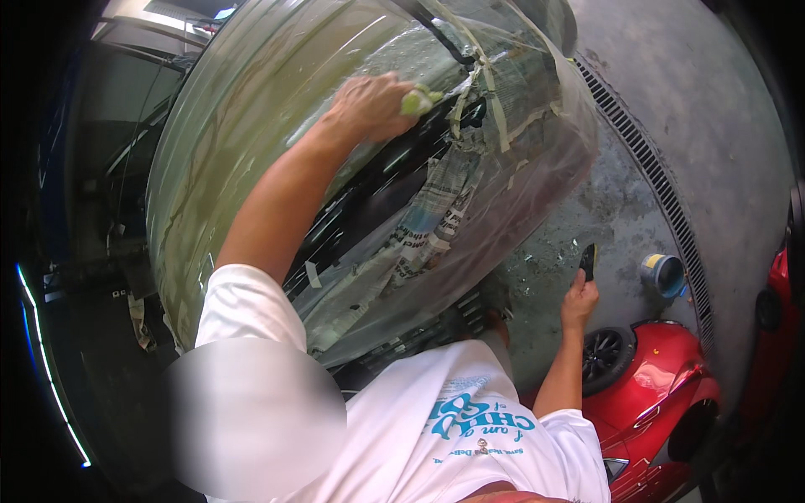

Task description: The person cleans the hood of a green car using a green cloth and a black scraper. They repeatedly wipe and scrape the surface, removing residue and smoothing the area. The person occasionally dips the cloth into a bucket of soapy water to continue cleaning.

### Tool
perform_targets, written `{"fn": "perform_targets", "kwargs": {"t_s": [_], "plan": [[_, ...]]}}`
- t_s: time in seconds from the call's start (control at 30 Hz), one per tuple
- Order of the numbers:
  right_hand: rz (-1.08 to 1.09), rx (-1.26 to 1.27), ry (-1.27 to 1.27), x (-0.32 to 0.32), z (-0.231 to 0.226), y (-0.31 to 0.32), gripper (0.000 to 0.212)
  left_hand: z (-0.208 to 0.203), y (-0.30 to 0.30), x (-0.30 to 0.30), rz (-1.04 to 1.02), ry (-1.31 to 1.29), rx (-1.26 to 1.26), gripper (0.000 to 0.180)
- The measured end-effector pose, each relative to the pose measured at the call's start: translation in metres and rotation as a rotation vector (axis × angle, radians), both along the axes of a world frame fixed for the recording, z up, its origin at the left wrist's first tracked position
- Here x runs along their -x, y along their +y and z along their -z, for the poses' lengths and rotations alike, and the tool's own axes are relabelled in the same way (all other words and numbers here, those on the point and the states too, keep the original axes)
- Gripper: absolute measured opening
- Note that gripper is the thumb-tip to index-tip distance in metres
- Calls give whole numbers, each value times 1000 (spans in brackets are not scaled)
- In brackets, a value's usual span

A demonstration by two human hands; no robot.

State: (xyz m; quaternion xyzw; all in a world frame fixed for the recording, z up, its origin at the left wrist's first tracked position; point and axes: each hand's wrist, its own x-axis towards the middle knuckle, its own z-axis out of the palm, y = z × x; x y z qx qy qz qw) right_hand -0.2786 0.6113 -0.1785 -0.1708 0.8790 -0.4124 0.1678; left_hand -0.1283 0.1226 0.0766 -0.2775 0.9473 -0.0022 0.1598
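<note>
My left hand (pixel 369 107) is closed on a crumpled yellow-green wad (pixel 419 101) that looks like masking tape. It is over a car body (pixel 369 180) wrapped in clear plastic sheeting (pixel 243 159), beside a bare glossy black strip. Next to that strip, newspaper (pixel 432 214) is stuck down along the body, with pale strips of masking tape (pixel 496 109) near its far end. Away from the car, out to the right, my right hand (pixel 579 300) grips a small black tool (pixel 589 261) upright; its exact kind is unclear.
A small red car (pixel 654 377) with a black wheel (pixel 605 359) is close by my right arm. Beyond it, an open tub (pixel 664 275) stands on the grey floor by a long drain grate (pixel 650 159). Another red vehicle (pixel 767 335) shows at the right rim.
</note>
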Motion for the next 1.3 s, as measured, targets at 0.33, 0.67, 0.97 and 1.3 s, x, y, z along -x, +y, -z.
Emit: {"fn": "perform_targets", "kwargs": {"t_s": [0.33,0.67,0.97,1.3], "plan": [[-21,15,87,10,-15,6,44,-44,23,-154,-285,-169,35,44],[35,-61,104,18,-13,58,47,-18,6,4,-265,120,-62,45],[208,-65,65,-8,-1,105,52,23,-6,112,-190,300,220,38],[167,-92,135,7,-4,104,59,-63,-70,29,-556,238,375,58]]}}
